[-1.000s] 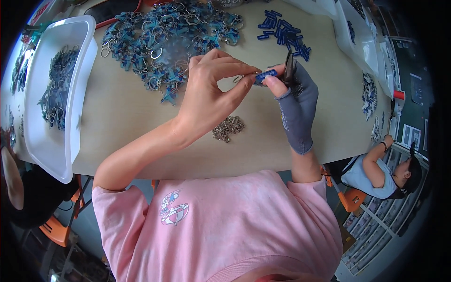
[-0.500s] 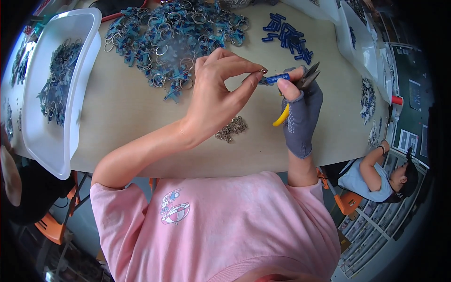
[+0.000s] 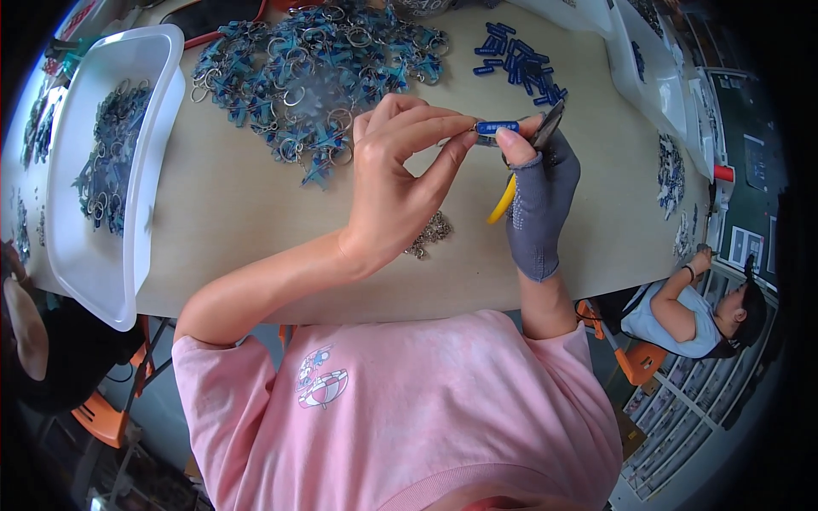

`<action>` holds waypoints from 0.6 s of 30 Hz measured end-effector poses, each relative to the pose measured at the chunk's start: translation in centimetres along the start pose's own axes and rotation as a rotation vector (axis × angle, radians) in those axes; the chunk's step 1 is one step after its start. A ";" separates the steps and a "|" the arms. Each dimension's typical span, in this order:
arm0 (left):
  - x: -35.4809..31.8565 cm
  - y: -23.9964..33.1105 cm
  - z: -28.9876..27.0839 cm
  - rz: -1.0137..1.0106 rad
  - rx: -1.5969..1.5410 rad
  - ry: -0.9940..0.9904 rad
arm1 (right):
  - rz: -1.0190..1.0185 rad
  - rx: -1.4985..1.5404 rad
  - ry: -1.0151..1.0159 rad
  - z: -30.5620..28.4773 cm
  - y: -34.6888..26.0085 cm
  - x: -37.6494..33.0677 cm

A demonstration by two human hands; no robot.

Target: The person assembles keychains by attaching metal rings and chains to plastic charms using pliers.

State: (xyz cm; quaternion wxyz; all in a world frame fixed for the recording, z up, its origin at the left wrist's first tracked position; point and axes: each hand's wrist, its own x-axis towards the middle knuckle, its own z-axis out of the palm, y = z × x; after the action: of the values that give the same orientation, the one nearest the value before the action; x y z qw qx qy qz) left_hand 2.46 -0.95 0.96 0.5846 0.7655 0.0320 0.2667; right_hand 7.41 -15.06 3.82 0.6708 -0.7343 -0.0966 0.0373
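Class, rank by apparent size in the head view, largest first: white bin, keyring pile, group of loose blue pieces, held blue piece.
1. White bin and keyring pile: too alike to rank
2. Group of loose blue pieces
3. Held blue piece

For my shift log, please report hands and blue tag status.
Left hand: pinched at left end of blue tag. Right hand: gloved, holding tag and yellow-handled pliers. No obstruction visible.

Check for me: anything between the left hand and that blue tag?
Nothing visible. The left hand pinches right at the left end of the blue tag; whatever it pinches is too small to tell. The pliers in the gloved right hand sit beyond the tag's other end.
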 end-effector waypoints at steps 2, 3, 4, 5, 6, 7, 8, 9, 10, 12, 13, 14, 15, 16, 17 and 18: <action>-0.1 0.0 0.0 0.016 0.027 0.021 | -0.038 -0.026 0.003 0.1 0.0 0.0; 0.0 0.0 0.1 0.016 0.027 0.021 | -0.076 -0.052 0.003 0.1 0.1 0.0; 0.1 0.0 0.1 0.016 0.024 0.029 | -0.076 -0.051 0.003 0.1 0.1 0.0; 0.1 0.0 0.1 0.015 0.021 0.037 | -0.093 -0.063 -0.010 0.0 0.1 0.1; 0.1 0.0 0.0 0.015 0.021 0.037 | -0.110 -0.075 -0.022 0.0 0.2 0.1; 0.0 0.0 0.0 -0.016 -0.002 0.022 | -0.109 -0.075 -0.021 0.1 0.3 0.1; 0.0 0.0 -0.1 -0.048 -0.026 0.008 | -0.128 -0.069 -0.009 0.3 0.4 0.2; -0.1 0.0 0.0 -0.048 -0.026 0.008 | -0.147 -0.063 0.002 0.4 0.5 0.3; -0.2 -0.1 0.0 -0.062 -0.044 0.014 | -0.147 -0.063 0.002 0.4 0.5 0.3; -0.4 -0.1 0.2 -0.076 -0.062 0.018 | -0.162 -0.098 -0.035 0.4 0.5 0.4; -0.4 -0.1 0.3 -0.101 -0.098 0.039 | -0.161 -0.099 -0.033 0.3 0.6 0.4; -0.5 -0.2 0.4 -0.127 -0.133 0.061 | -0.170 -0.115 -0.032 0.3 0.8 0.4; -0.5 -0.2 0.5 -0.128 -0.133 0.060 | -0.178 -0.131 -0.031 0.3 1.0 0.4; -0.6 -0.2 0.6 -0.138 -0.154 0.071 | -0.178 -0.131 -0.029 0.2 0.9 0.4; -0.7 -0.3 0.7 -0.148 -0.174 0.082 | -0.165 -0.114 -0.039 0.2 0.9 0.4; -0.7 -0.4 0.7 -0.148 -0.173 0.081 | -0.153 -0.096 -0.048 0.2 0.8 0.5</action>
State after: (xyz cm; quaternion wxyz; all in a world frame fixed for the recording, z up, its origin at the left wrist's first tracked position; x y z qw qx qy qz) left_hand 2.25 -1.76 0.23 0.6650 0.6962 0.0887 0.2552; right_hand 7.90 -14.86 3.01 0.6331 -0.7552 -0.1702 -0.0010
